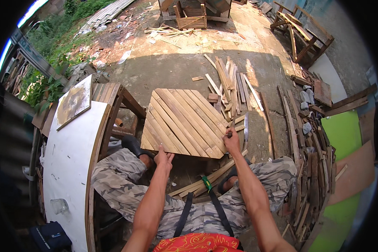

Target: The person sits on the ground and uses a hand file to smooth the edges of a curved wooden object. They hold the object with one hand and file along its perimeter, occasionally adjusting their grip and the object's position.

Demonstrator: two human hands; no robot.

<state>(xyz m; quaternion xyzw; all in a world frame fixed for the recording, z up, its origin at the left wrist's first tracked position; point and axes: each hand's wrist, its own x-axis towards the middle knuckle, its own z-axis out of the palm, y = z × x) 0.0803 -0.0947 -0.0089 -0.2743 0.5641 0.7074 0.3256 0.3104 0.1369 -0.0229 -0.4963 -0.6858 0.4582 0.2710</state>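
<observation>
A slatted wooden panel [185,122] with angled corners is in front of me, made of several light-brown strips laid side by side with narrow gaps. My left hand [164,158] grips its near edge, thumb on top and fingers underneath. At the panel's right corner, my right hand [232,142] is closed round a slim tool [229,135] with a dark handle; its thin end points away from me along the edge. The exact kind of tool cannot be made out. Just right of that hand lies a long, slightly curved metal blade [246,128].
Loose wooden strips [235,82] are piled beyond the panel. A white-topped table [73,155] stands at left, bearing a stained board [74,102] and a glass jar [59,206]. Scrap wood [308,185] is stacked along the right. Wooden frames [300,33] stand farther back.
</observation>
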